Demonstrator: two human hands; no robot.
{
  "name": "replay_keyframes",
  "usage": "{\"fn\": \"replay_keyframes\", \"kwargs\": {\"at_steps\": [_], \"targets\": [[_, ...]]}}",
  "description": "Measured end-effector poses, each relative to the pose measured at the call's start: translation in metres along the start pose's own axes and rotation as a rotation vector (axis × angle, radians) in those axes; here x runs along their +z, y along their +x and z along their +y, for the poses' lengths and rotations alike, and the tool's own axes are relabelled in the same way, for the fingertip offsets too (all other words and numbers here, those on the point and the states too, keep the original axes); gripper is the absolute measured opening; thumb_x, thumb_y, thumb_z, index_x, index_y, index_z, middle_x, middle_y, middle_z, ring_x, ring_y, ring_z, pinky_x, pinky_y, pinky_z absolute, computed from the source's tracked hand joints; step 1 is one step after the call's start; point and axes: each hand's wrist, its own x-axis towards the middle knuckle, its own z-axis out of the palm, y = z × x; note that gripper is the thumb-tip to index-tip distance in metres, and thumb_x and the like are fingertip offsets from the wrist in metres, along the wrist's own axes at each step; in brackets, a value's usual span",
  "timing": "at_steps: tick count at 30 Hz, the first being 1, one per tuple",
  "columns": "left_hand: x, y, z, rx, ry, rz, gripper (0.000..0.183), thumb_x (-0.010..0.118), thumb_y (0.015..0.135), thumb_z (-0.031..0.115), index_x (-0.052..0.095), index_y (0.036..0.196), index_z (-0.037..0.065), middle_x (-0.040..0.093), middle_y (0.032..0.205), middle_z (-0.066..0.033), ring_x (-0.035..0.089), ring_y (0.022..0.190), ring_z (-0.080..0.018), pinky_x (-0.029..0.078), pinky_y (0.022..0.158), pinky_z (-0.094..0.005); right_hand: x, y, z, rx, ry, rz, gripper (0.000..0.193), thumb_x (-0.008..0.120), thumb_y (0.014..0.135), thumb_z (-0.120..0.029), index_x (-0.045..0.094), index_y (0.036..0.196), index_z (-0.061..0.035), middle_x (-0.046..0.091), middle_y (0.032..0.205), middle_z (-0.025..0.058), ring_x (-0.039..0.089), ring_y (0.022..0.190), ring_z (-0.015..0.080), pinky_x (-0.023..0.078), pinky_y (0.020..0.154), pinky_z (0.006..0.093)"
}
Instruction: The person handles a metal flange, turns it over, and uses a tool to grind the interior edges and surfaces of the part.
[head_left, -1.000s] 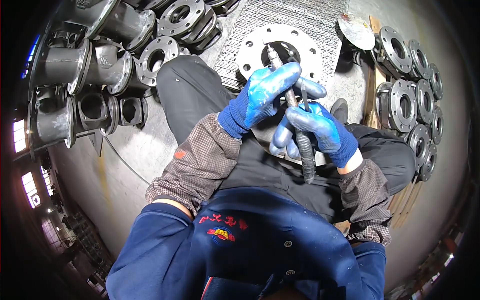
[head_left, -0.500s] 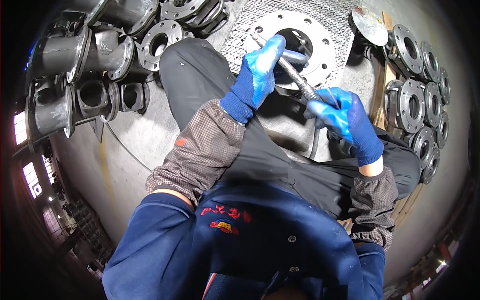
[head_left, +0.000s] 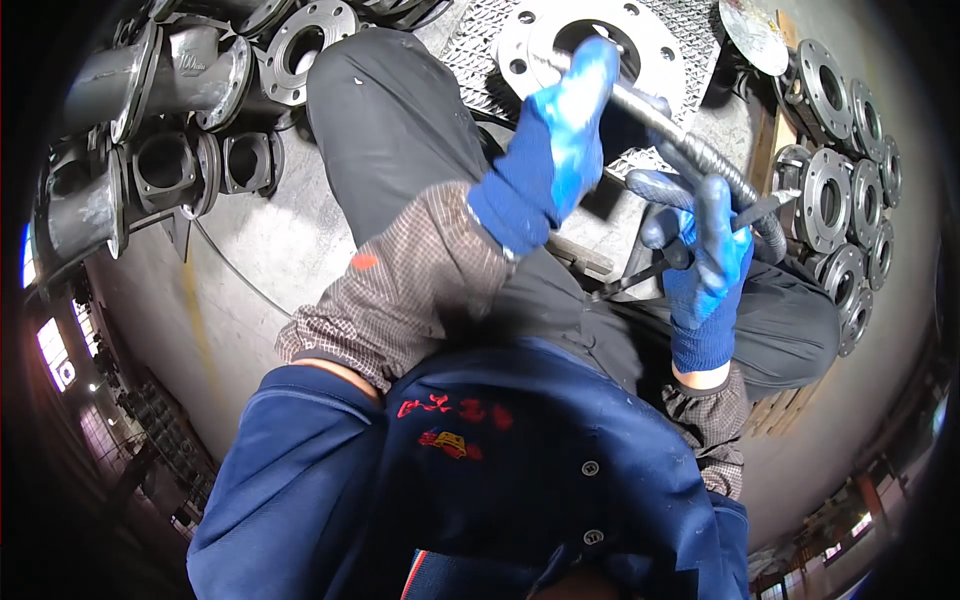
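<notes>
Both my hands wear blue gloves. My left hand (head_left: 560, 150) is closed around the upper part of a grey ribbed hose (head_left: 690, 160), close to the centre hole of a large round metal flange (head_left: 660, 50) that lies on a mesh grating. My right hand (head_left: 705, 250) grips the same hose lower down, where it bends toward my right knee. A thin dark cable (head_left: 640, 280) runs from under my right hand across my lap. The hose tip is hidden behind my left glove.
Grey cast pipe fittings and tees (head_left: 160, 130) are piled at the left. A row of round flanges (head_left: 835, 190) leans at the right, with a metal disc (head_left: 755, 35) above them. My knees in dark trousers (head_left: 390, 110) frame the concrete floor (head_left: 220, 290).
Both hands have moved up and away from my body, carrying the hose from over my lap to the large flange's centre hole. My hands have spread apart along it.
</notes>
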Motion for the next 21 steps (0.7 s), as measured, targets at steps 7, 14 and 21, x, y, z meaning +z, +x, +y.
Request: {"fn": "replay_keyframes", "kwargs": {"at_steps": [7,14,21], "targets": [[-0.007,-0.039,-0.056,-0.457,-0.169,0.054,0.040,0.046,0.097,0.038,0.052,0.114,0.002,0.063,0.100,-0.0114,0.066,0.080,-0.0210,0.055,0.069,-0.0304,-0.035,0.006,0.050,0.134,0.576,0.054,0.046,0.041,0.099,-0.031,0.049,0.124,0.0055,0.067,0.082,0.0133,0.033,0.047,0.0029,0.023,0.042,0.0135],[0.006,-0.024,-0.084,-0.509,-0.163,0.042,0.033,0.048,0.096,0.035,0.054,0.110,0.005,0.060,0.094,-0.0056,0.064,0.076,-0.0176,0.055,0.066,-0.0311,-0.054,0.007,0.067,0.187,0.826,0.225,0.044,0.044,0.098,-0.028,0.049,0.122,0.0075,0.062,0.084,0.0177,0.044,0.053,0.0057,0.029,0.040,0.0117],[0.000,-0.011,-0.093,-0.517,-0.148,0.015,0.032,0.048,0.097,0.032,0.052,0.113,0.005,0.059,0.098,-0.0076,0.064,0.079,-0.0192,0.056,0.066,-0.0335,-0.056,0.010,0.072,0.173,0.732,0.223,0.041,0.042,0.099,-0.028,0.049,0.124,0.0041,0.063,0.093,0.0185,0.047,0.057,0.0067,0.031,0.042,0.0116]]}}
